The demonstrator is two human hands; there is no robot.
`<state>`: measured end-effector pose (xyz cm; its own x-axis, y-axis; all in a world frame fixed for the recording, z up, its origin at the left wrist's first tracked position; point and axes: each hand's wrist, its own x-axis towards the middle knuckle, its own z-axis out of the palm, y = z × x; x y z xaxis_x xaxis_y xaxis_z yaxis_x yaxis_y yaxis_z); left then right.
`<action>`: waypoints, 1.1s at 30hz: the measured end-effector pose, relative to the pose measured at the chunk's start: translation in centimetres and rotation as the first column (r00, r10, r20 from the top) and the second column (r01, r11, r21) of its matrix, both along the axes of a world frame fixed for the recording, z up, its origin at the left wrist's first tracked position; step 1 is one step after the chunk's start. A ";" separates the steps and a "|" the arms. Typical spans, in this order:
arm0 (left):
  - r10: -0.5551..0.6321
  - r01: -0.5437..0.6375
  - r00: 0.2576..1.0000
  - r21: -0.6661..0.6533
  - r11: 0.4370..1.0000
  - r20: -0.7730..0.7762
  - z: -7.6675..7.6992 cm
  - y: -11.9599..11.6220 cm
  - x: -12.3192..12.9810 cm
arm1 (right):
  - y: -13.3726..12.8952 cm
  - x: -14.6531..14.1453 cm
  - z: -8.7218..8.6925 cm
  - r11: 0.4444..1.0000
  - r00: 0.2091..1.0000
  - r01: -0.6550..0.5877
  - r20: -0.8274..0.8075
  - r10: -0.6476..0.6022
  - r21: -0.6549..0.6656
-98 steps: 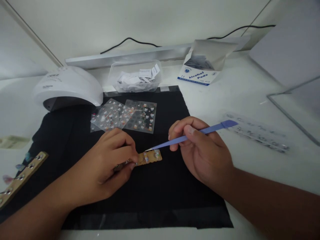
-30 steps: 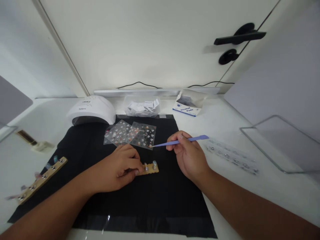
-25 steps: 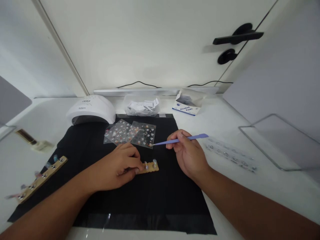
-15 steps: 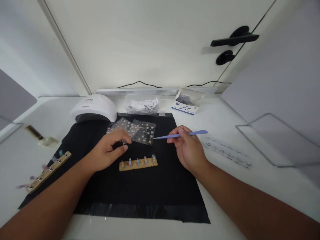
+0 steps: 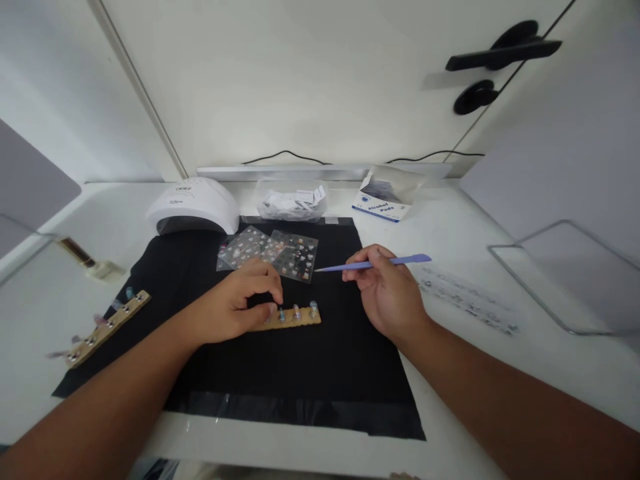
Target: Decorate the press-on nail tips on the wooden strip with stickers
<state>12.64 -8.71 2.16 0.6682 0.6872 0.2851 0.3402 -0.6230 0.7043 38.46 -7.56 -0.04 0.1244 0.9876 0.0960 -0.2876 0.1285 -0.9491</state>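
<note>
My right hand grips slim purple tweezers with a pale pointed tip aimed left, just above the black mat. Over a wooden strip my left hand is lowered, thumb and index finger apart and close to the small coloured nail tips standing on it. The hand hides the strip's left end; whether the fingers touch a nail tip I cannot tell. Behind that hand lie clear sticker sheets with small white and orange designs, partly overlapping.
A second nail-tip strip lies at left, near a gold-capped bottle. At the back stand a white nail lamp, a tub of white packets and an alcohol pads box. Another clear sheet lies right of the black mat.
My left hand has come down from beside the sticker sheets onto the wooden strip, covering its left end. My right hand keeps its hold on the tweezers. The camera view has shifted slightly.
</note>
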 end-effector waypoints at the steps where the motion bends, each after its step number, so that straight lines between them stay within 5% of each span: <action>1: -0.012 0.011 1.000 -0.004 1.000 -0.011 0.0 0.0 0.0 | 0.0 0.0 0.0 1.000 1.000 0.000 0.002 0.000 0.000; 25: -0.079 0.081 0.991 0.014 0.997 -0.104 -0.5 -0.4 0.6 | -0.4 -0.1 0.2 1.000 1.000 0.009 -0.006 -0.009 -0.023; 29: 0.090 -0.086 0.995 0.097 0.992 -0.035 -0.4 -0.2 -0.2 | -0.4 0.2 0.2 1.000 1.000 0.009 0.008 -0.009 -0.021; 33: 0.460 -0.437 0.886 0.233 0.869 -0.053 -0.8 1.6 -2.0 | -0.3 0.2 0.2 1.000 1.000 0.008 0.009 -0.008 -0.015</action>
<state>10.60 -7.13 1.32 0.3357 0.8523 0.4012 0.6820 -0.5137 0.5206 38.69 -7.84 0.17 0.1315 0.9879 0.0823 -0.2779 0.1164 -0.9535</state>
